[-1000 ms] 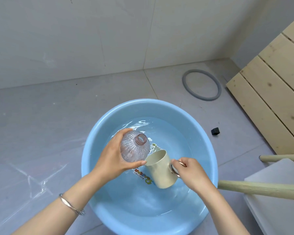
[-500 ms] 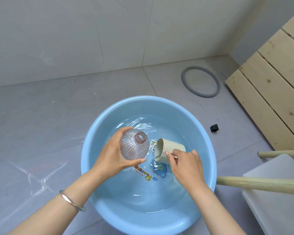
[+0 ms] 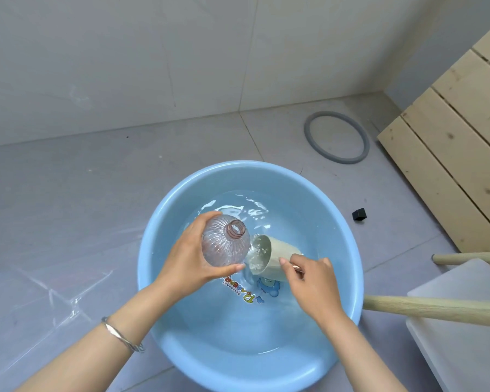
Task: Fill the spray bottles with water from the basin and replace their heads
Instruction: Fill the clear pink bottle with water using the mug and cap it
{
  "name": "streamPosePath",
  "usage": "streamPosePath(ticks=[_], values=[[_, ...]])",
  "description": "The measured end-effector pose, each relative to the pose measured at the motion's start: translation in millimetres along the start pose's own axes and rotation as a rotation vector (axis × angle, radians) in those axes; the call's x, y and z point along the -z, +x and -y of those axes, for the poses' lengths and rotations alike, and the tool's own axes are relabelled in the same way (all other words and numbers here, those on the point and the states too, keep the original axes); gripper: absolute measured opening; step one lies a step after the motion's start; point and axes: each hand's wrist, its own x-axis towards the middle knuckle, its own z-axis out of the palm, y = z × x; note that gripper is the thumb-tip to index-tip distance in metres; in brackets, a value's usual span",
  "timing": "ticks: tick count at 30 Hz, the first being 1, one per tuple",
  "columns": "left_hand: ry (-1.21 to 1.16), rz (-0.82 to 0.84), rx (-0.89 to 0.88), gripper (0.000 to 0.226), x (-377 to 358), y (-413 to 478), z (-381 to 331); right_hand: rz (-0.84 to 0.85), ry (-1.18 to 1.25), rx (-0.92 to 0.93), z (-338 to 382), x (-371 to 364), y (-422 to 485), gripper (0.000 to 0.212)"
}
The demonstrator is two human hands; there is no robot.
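A clear plastic sheet (image 3: 40, 292) lies crumpled on the grey floor at the far left. Next comes the left forearm with a thin silver bracelet (image 3: 122, 336) at the wrist. The left hand (image 3: 193, 258) is wrapped round a ribbed clear spray bottle (image 3: 224, 241), with fingers behind it and the thumb across the front. The bottle has no head on it, and it is held above the blue basin (image 3: 153, 236) with its open neck tilted up and to the right. Water (image 3: 238, 321) lies shallow in the basin over a cartoon print on the bottom. Just right of the bottle is a cream cup (image 3: 277, 257), tipped on its side with its mouth facing the bottle's shoulder and water glinting inside. Whether its lip touches the bottle cannot be told. The right hand (image 3: 314, 278) grips the cup from its rear, fingers curled, with a bit of metal showing between them. Beyond the basin a grey ring (image 3: 337, 137) lies flat by the wall, and a small black block (image 3: 359, 214) sits near the rim. At the far right, pale wooden slats (image 3: 450, 154) lean, and a wooden pole (image 3: 436, 308) juts out over a white board (image 3: 464, 349).
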Motion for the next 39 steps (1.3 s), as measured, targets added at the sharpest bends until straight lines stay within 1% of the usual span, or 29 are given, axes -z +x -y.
streamPosePath(ticks=[3,5,6,8,10,13,15,17,19,21,27,31,32,34,35,39], values=[[-0.013,-0.01,0.001,0.094,-0.4,0.0,-1.0,-0.032,0.476,-0.187,-5.0,6.9,-5.2,0.051],[-0.019,-0.016,0.004,0.093,-0.2,-0.3,-1.9,-0.06,0.736,-0.272,-4.5,10.3,-11.1,0.048],[-0.022,-0.021,0.004,0.092,0.0,-0.4,-2.1,-0.069,0.816,-0.296,-4.5,11.3,-13.8,0.047],[-0.028,-0.026,0.006,0.091,0.2,0.2,-2.2,-0.094,0.934,-0.313,-3.2,14.5,-19.4,0.05],[-0.026,-0.028,0.014,0.093,-0.6,0.4,-2.6,-0.139,1.006,-0.319,1.8,22.4,-23.2,0.047],[-0.023,-0.025,0.014,0.094,-2.6,1.0,-3.5,-0.223,1.008,-0.269,13.9,41.0,-26.2,0.039],[-0.022,-0.021,0.015,0.095,-3.5,2.3,-4.2,-0.29,0.957,-0.198,23.8,54.6,-26.5,0.044],[-0.015,-0.019,0.016,0.095,-4.1,4.0,-4.2,-0.336,0.936,-0.14,33.9,66.6,-26.0,0.043],[-0.002,-0.012,0.02,0.095,-4.7,4.5,-4.0,-0.351,0.939,-0.105,41.1,75.8,-25.2,0.042],[0.0,-0.011,0.02,0.095,-5.1,4.1,-4.7,-0.363,0.918,-0.069,47.6,83.5,-24.8,0.047],[-0.003,-0.01,0.011,0.096,-6.7,5.7,-5.5,-0.313,0.83,-0.015,58.7,94.1,-26.0,0.055],[0.007,-0.01,-0.001,0.096,-6.9,4.7,-4.8,-0.244,0.746,-0.036,62.2,97.7,-27.1,0.045],[0.012,-0.01,0.0,0.095,-6.9,5.0,-4.3,-0.239,0.736,-0.042,62.1,97.7,-27.0,0.048],[0.017,-0.003,0.004,0.097,-7.0,5.1,-3.9,-0.245,0.699,-0.043,64.2,99.7,-26.0,0.065],[0.016,-0.002,0.005,0.097,-7.1,5.1,-4.2,-0.249,0.678,-0.038,64.9,101.0,-25.4,0.069],[0.011,0.003,0.005,0.097,-8.0,4.5,-4.3,-0.224,0.65,-0.043,65.6,105.1,-24.1,0.075]])
